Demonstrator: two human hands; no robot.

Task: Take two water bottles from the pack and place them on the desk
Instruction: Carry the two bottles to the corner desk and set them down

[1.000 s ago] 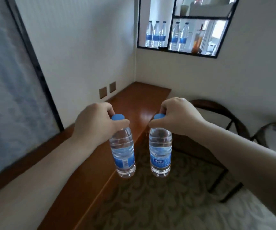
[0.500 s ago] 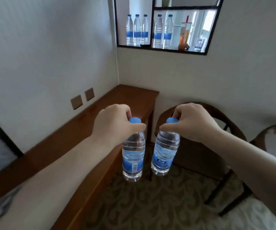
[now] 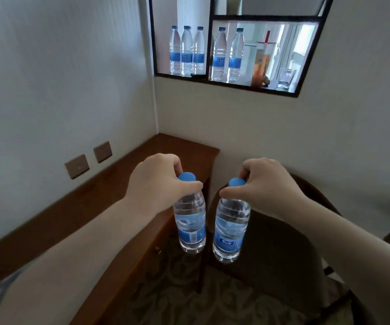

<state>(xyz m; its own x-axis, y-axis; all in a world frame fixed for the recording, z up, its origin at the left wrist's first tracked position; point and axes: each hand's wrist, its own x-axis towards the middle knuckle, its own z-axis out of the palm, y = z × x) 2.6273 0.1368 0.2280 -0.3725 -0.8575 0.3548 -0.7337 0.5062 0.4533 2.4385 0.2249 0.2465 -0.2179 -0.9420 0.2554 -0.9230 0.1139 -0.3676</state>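
I hold two clear water bottles with blue caps and blue labels, both upright and hanging in the air. My left hand (image 3: pixel 159 181) grips the left bottle (image 3: pixel 190 226) by its neck, over the front edge of the brown wooden desk (image 3: pixel 109 207). My right hand (image 3: pixel 264 184) grips the right bottle (image 3: pixel 231 228) by its neck, beyond the desk's end and over a dark chair. The two bottles hang side by side, a small gap between them. The pack is out of view.
A dark wooden chair (image 3: pixel 283 249) stands right of the desk's end. Above, a black-framed wall shelf (image 3: pixel 226 85) holds several more bottles (image 3: pixel 187 52). Two wall switch plates (image 3: pixel 88 159) sit above the desk. Patterned carpet (image 3: pixel 189 299) lies below.
My view has swung right and towards the corner. Both hands, still holding the bottles, have moved along the desk to its far end, and the chair now lies under the right bottle.
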